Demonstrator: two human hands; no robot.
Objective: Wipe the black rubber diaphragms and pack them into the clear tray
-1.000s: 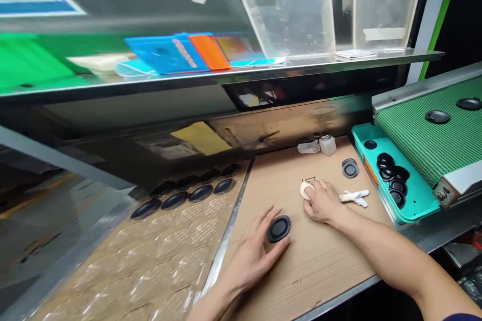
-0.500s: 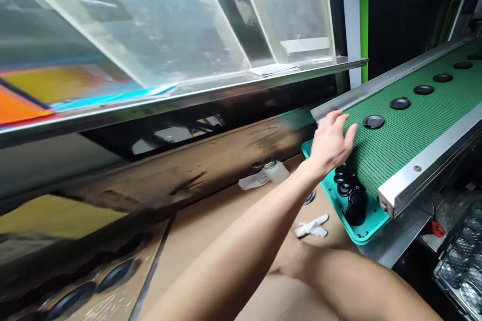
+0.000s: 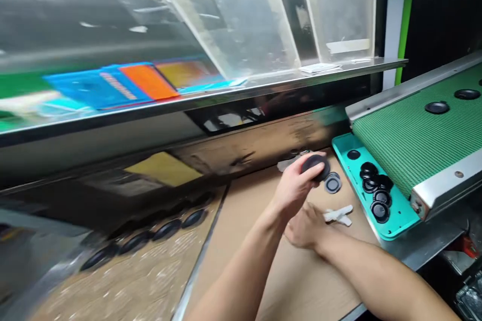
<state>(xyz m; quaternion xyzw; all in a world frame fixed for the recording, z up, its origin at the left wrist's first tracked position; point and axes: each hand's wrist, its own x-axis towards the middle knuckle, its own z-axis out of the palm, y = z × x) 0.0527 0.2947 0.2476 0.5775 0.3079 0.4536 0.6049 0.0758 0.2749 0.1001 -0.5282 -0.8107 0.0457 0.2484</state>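
My left hand (image 3: 295, 183) is closed on a round black plastic disc (image 3: 316, 167), gripped by its edge above the cardboard-covered table (image 3: 259, 205). My right hand (image 3: 307, 228) rests low over the cardboard just below it, fingers curled in; what they hold, if anything, is hidden. A grey-black ring-shaped disc (image 3: 333, 183) lies on the cardboard right of my left hand. White crossed strips (image 3: 339, 214) lie beside my right hand. Several black discs (image 3: 380, 210) sit heaped in a turquoise tray (image 3: 399, 223) under the belt's end.
A green conveyor belt (image 3: 399, 135) at the right carries more black discs (image 3: 437, 107). At the left, a clear plastic tray (image 3: 150, 271) holds a row of black discs (image 3: 167, 229). A metal shelf (image 3: 263, 91) with a blue and orange box (image 3: 139, 83) runs across above the table.
My left hand has come back from the conveyor's end to above the cardboard, now with a black disc in it. The view has swung left, and my right hand has come out from behind my left arm.
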